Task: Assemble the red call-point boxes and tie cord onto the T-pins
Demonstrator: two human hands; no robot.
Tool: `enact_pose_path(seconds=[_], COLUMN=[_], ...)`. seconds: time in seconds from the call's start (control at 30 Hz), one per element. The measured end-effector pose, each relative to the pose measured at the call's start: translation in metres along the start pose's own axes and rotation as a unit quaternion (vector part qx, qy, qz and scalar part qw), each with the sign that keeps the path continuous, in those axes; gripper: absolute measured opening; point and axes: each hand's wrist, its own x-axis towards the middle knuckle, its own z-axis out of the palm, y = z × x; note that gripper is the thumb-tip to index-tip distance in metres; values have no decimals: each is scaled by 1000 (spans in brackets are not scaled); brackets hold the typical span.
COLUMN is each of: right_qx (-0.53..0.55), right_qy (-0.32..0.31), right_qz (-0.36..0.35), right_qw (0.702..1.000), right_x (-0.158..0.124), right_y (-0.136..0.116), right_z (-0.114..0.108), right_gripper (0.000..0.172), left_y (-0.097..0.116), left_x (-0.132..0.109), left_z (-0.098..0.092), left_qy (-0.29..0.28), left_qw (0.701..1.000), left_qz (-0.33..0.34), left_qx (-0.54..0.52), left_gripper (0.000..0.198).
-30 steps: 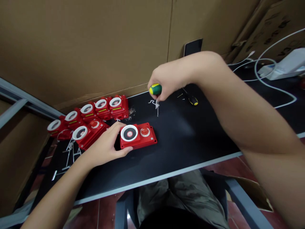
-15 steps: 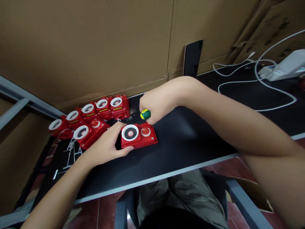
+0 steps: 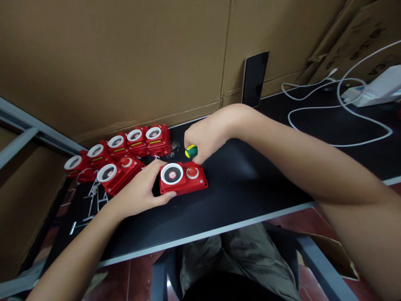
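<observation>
Green-yellow screwdriver now at red unit

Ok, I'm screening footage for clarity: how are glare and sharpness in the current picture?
Head view: a soft, pale sheen on the black tabletop, no harsh glare there; also head view: the red alarm unit in the left hand looks fairly sharp, while the cardboard lettering is dim and soft; head view again: the right arm looms large, probably wide-angle stretch.

Bare hands, bare forearms, creased grey-green trousers, black garment above the lap
</observation>
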Motion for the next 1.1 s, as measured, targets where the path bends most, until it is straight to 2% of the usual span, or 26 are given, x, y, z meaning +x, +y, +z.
enact_pose_path(seconds=[0.27,0.47,0.8,0.9,0.97,1.1], right_qx=[-53,-52,-28,16,30,-11], right_qy=[-11,-43,-46,2,64,192], right_qz=[37,20,54,35,20,-35], right_qw=[998,998,997,999,997,981], right_x=[4,7,9,-2,-12,-35], right_y=[1,0,9,15,17,19], right_z=[-1,1,-3,-11,-17,-27], right_gripper=[26,22,43,41,42,52], left_y=[-2,-2,-1,-1,-2,-1], left_x=[0,0,-1,0,0,-1], left_z=[1,2,1,1,1,1], left_qy=[4,5,3,1,1,3], left_qw=[1000,1000,1000,1000,1000,1000], left_qz=[7,10,7,3,-1,-7], left_qx=[2,5,8,8,10,11], left_gripper=[56,55,57,56,56,61])
